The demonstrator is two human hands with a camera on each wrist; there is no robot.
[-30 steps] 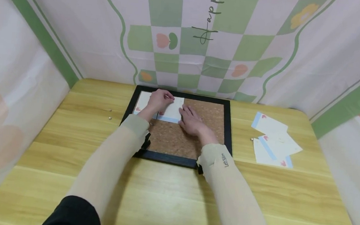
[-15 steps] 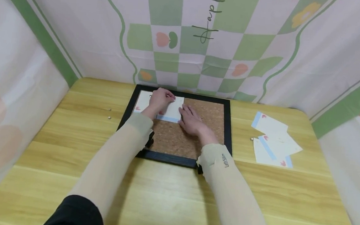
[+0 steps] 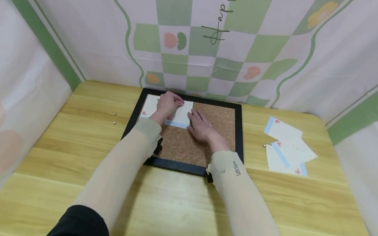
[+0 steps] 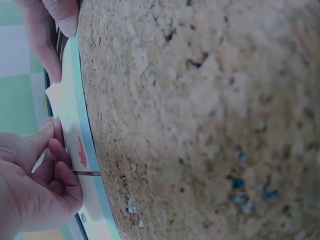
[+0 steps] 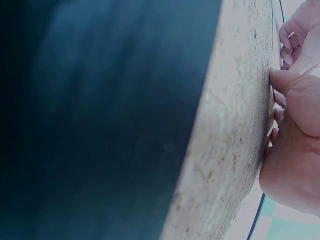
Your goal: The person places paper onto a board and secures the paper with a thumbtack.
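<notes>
A black-framed corkboard (image 3: 186, 146) lies on the table with two white cards, each with a blue strip and a pink print, side by side along its top edge. My left hand (image 3: 168, 105) covers part of both; its thumb and forefinger pinch a small silver thumbtack (image 4: 55, 120) at the upper right of the second card (image 3: 185, 114). The first card (image 3: 149, 104), at the left, has a tack (image 3: 158, 100) near its top. My right hand (image 3: 202, 126) lies on the cork with fairly straight fingers, fingertips touching the second card's right edge.
Three loose cards (image 3: 296, 148) overlap on the table at the right, with a silver tack (image 3: 264, 146) beside them. Two more tacks (image 3: 114, 122) lie left of the board. A patterned cloth (image 3: 203, 44) hangs behind the table.
My left hand has shifted slightly right and its wrist has turned a little, with the pinching fingers staying at the card's top right. The right hand has stayed in place.
</notes>
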